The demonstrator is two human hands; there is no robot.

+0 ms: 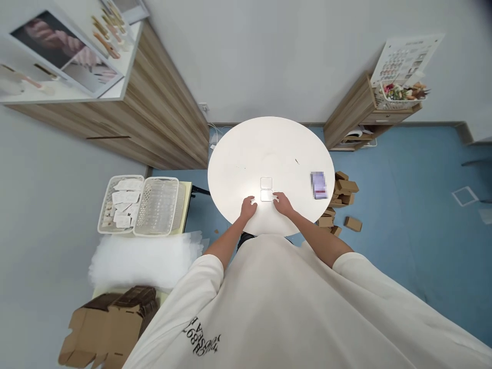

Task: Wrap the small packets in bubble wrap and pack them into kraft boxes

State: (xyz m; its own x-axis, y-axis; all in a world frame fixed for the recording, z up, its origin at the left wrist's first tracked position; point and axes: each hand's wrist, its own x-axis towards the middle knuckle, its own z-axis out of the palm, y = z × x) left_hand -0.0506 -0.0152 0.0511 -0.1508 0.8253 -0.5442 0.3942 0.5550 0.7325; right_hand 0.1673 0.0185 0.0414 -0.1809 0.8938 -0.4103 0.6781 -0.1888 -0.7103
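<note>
A small clear plastic case point(266, 196) lies opened out flat on the white round table point(246, 143), its two halves one behind the other. My left hand point(249, 207) rests on the table just left of the case, fingers curved and apart, with nothing visible in them. On the other side, my right hand point(283, 204) has its bent fingertips at the right edge of the nearer half. Whether they touch that edge is too small to tell. No object shows inside the right hand.
A purple packet point(319, 185) lies at the table's right. White baskets point(157, 206), one holding white packets, stand left beside bubble wrap point(146, 261) and flattened cardboard point(103, 333). Small brown boxes point(346, 187) are piled on the floor right of the table. Wooden cabinets point(165, 97) stand behind.
</note>
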